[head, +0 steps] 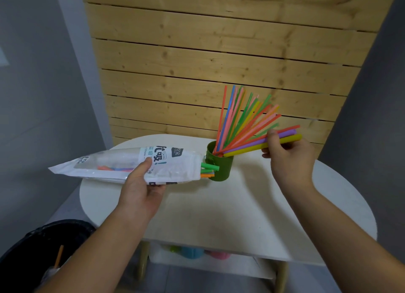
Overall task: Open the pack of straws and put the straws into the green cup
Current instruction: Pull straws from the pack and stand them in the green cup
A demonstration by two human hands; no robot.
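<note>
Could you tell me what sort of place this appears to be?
Probably a small home or studio corner: a white round table, a wooden slat wall behind it, and a black lined bin beside it.

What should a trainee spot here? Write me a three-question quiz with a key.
1. True or false: the pack lies flat on the table.
2. Which hand grips the thick yellow straw? A) left B) right C) neither
3. Fill in: the thin straws fan out of the green ____.

Key
1. False: the left hand holds the pack up, its open end beside the cup, with a few straw ends poking out.
2. B: the right hand pinches the yellow and purple straws, whose lower ends are in the cup.
3. cup.
</note>
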